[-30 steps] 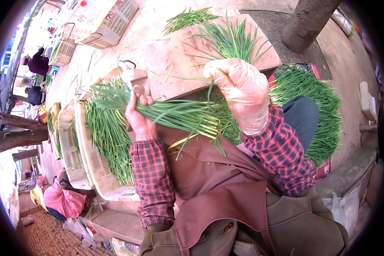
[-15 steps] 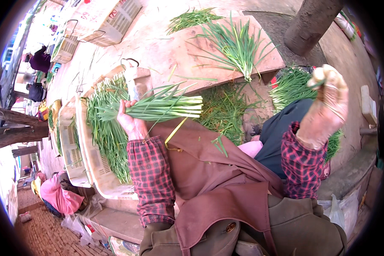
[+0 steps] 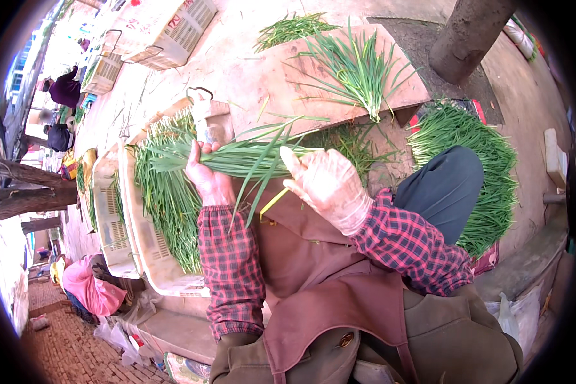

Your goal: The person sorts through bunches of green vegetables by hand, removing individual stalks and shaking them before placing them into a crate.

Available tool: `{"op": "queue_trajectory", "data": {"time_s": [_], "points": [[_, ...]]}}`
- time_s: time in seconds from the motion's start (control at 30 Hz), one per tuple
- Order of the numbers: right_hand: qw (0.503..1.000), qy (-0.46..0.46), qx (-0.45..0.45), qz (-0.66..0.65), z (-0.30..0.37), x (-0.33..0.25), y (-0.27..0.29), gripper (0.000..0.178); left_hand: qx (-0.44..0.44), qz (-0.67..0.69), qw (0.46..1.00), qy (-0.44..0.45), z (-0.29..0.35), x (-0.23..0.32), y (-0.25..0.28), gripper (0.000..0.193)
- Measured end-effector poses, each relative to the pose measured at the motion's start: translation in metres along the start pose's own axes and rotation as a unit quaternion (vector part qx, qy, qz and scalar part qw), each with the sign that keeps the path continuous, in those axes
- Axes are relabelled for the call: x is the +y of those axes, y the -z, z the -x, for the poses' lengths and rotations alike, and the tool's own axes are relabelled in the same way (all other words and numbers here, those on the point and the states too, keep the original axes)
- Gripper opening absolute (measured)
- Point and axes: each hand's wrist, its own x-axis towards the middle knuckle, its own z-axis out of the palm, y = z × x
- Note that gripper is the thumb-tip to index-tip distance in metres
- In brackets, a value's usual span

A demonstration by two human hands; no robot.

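Observation:
A bunch of long green chives [image 3: 249,161] lies across my left hand [image 3: 206,176], whose bare fingers are wrapped round its leafy part. The pale stalk ends point right. My right hand [image 3: 331,185], in a thin pale glove, is at those ends with its fingers bent against the stalks and partly hiding them. A few loose leaves slant down in front of the bunch beside my right fingertips. One yellow blade [image 3: 274,203] hangs below, over my brown apron [image 3: 313,259].
At left stands a pale plastic crate [image 3: 166,256] full of chives. Ahead is a low board [image 3: 262,80] with a loose bundle [image 3: 361,73] on it. A large heap of chives [image 3: 473,160] lies right of my knee, near a post [image 3: 470,41]. Other people are at far left.
My right hand has come down and left from the raised right side to the stalk ends of the bunch. Loose leaves now hang across the bunch. My left hand keeps its hold.

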Motion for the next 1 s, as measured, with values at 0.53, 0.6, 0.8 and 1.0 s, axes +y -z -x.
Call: {"op": "queue_trajectory", "data": {"time_s": [0.53,0.6,0.8,1.0], "points": [[0.995,-0.031,0.072,-0.065,-0.006,0.019,-0.016,0.015,-0.018,0.014,0.998,0.051,-0.002,-0.01,0.009,0.015],[0.996,-0.059,0.045,-0.049,-0.001,0.028,-0.01,0.014,-0.027,0.02,0.997,0.066,-0.002,-0.01,0.01,0.015],[0.988,-0.048,-0.003,-0.144,0.009,0.052,-0.007,0.025,-0.055,0.019,0.995,0.076,-0.005,-0.01,0.014,0.019],[0.984,-0.031,-0.027,-0.174,0.004,0.057,-0.014,0.013,-0.06,0.0,0.995,0.081,-0.004,-0.017,0.01,0.019]]}}
